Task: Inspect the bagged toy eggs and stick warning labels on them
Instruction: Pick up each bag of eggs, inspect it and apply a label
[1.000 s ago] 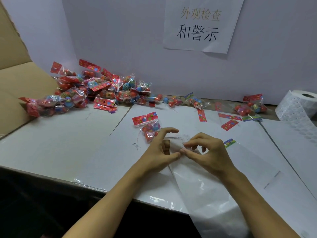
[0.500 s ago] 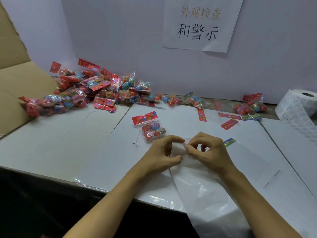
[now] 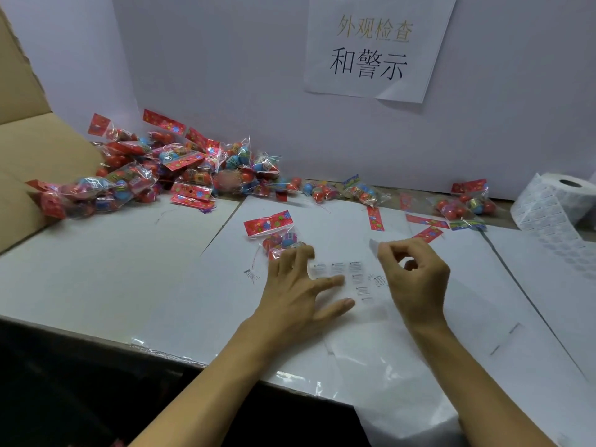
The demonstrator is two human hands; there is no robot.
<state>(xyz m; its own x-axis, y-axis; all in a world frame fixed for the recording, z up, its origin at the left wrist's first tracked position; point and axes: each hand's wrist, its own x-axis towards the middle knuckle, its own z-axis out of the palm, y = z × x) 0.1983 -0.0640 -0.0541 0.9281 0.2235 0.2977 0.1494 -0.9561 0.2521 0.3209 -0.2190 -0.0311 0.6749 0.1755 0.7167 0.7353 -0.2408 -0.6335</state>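
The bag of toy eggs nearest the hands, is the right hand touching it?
No. The right hand is apart from that bag, pinching a small clear label; only the left hand reaches it.

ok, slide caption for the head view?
Right hand pinches a peeled label; left hand presses the label sheet beside one egg bag.

Both bare forearms reach forward from the lower edge of the view, converging slightly; the left hand (image 3: 298, 287) lies palm down with fingers spread and extended, thumb angled out to the right; the right hand (image 3: 414, 274) is raised on a bent wrist, thumb and forefinger pinched together at the upper left, the remaining fingers curled loosely inward; the hands are apart.
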